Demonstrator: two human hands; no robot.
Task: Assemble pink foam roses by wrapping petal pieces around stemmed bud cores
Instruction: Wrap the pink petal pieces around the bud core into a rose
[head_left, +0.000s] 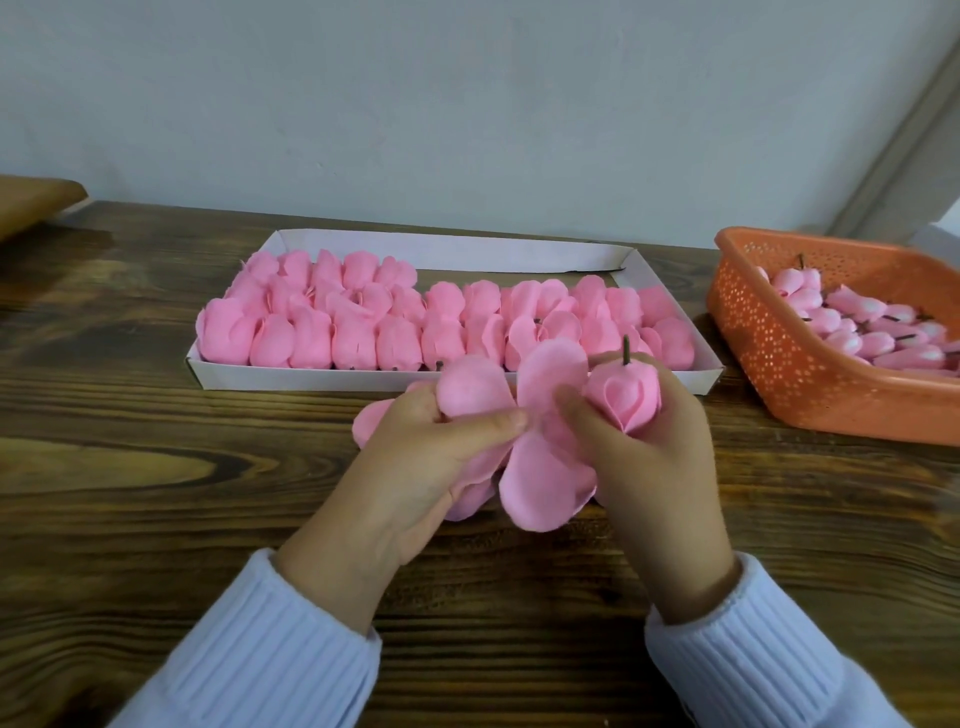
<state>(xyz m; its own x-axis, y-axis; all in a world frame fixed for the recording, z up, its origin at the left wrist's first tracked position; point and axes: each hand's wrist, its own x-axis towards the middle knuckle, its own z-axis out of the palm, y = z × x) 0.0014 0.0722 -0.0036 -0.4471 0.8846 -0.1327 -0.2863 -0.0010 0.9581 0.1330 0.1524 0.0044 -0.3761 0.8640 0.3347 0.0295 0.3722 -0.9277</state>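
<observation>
We hold the work just above the worktop (156, 467), in front of the tray (519, 383). Our left hand (431, 457) grips a stack of petals (545, 467), its fingers (498, 421) curled round them with the thumb pressing on top. Our right hand (654, 467) has its fingers (680, 410) closed round the bud (623, 402), stem (627, 351) pointing up, while its thumb touches the top petal piece. Bud and petals sit side by side, touching. The tray behind is packed with rows of roses (363, 327). To the right stands an orange basket (779, 364) holding loose buds (857, 327). White ribbed sleeves (270, 649) cover both wrists.
</observation>
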